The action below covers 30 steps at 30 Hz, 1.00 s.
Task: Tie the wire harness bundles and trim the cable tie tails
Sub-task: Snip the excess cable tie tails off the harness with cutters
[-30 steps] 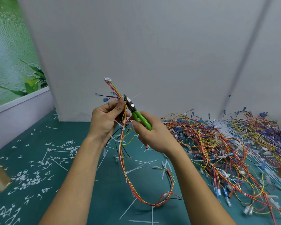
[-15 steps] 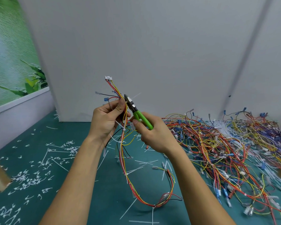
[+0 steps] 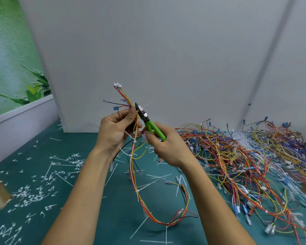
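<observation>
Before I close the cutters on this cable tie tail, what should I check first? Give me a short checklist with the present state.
1. Left hand grips the harness near the tie: ok.
2. Right hand holds the cutters by the green handles: ok.
3. Blades set at the base of the tie tail: cannot tell.
4. No wire between the blades: cannot tell.
5. Left thumb away from the blades: not ok, it lies right beside them.
6. Lower tails trimmed: not ok, several stick out.
</observation>
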### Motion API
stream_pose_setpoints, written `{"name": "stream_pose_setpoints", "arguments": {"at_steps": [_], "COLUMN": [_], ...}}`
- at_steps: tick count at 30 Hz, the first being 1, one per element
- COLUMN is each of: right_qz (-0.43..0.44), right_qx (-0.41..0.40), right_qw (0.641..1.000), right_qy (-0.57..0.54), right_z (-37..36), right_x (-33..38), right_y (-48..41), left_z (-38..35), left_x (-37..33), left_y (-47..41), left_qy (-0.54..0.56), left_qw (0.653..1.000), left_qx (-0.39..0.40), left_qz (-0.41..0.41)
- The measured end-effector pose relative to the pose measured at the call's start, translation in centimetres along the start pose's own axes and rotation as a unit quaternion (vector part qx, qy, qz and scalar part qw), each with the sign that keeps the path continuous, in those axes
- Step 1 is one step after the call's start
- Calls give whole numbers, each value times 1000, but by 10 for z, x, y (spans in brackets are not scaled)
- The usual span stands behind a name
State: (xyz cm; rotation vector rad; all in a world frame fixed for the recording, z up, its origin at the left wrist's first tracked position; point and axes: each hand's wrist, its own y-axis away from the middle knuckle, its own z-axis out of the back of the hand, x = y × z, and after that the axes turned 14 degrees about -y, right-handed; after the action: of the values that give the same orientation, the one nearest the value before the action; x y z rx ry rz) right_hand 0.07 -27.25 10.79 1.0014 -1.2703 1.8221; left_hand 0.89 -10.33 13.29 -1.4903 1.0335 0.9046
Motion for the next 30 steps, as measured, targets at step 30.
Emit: {"name": "stream_pose_setpoints", "arguments": {"at_steps": [30], "right_qz": [45], "right_qx": [8], "right_qw": [996], "right_qy": [76], "right_z": [5], "right_x": [2], "right_y": [3], "left_z": [2], "left_x": [3], "left_y": [-2], "left_qy": [7], "left_qw": [1000], "left_qx": [18], "left_qz": [-4]}}
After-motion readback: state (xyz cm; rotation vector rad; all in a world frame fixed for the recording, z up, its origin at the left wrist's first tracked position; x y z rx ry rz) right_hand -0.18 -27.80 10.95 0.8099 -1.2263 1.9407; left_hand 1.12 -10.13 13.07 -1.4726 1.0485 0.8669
